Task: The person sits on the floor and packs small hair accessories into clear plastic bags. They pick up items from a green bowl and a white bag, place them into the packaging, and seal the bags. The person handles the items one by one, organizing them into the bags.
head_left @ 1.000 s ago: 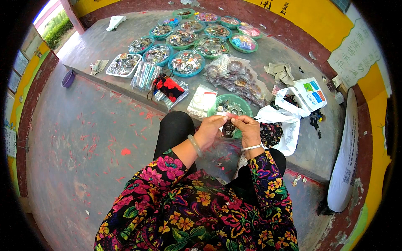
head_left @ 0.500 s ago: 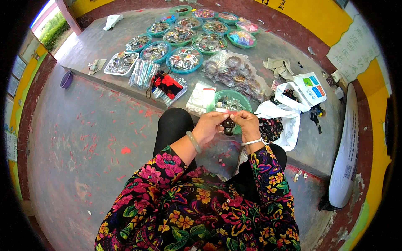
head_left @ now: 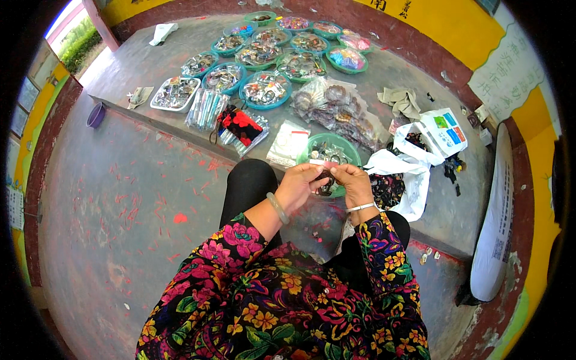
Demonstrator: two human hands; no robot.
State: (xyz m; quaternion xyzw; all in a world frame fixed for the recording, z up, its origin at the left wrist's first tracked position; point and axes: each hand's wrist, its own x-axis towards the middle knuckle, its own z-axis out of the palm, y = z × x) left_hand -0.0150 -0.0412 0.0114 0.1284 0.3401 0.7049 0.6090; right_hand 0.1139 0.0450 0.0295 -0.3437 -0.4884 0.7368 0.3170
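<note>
Just in front of the green basin (head_left: 354, 149), my two hands meet around a small packet with a white and pinkish-red top edge (head_left: 324, 164). My left hand (head_left: 298, 185) pinches its left side, and my right hand (head_left: 355, 182) pinches the right. Below the fingertips hang dark brown loops (head_left: 324, 186), which look like hair ties; whether they lie inside the packet I cannot tell. Small bagged items show inside the basin, partly hidden by my hands.
Several basins (head_left: 264, 89) of small packaged goods cover the raised ledge. Nearer are a white tray (head_left: 161, 105), a red-and-black pouch (head_left: 241, 125), clear bags of brown rings (head_left: 339, 108), and an open white bag (head_left: 414, 198) with dark loops. A purple bucket (head_left: 95, 115) stands on the lower floor.
The pinkish-red top edge now shows flatter and wider between my fingers. The dark loops hang slightly differently, and my left fingers have spread a little. Both hands stay in nearly the same place.
</note>
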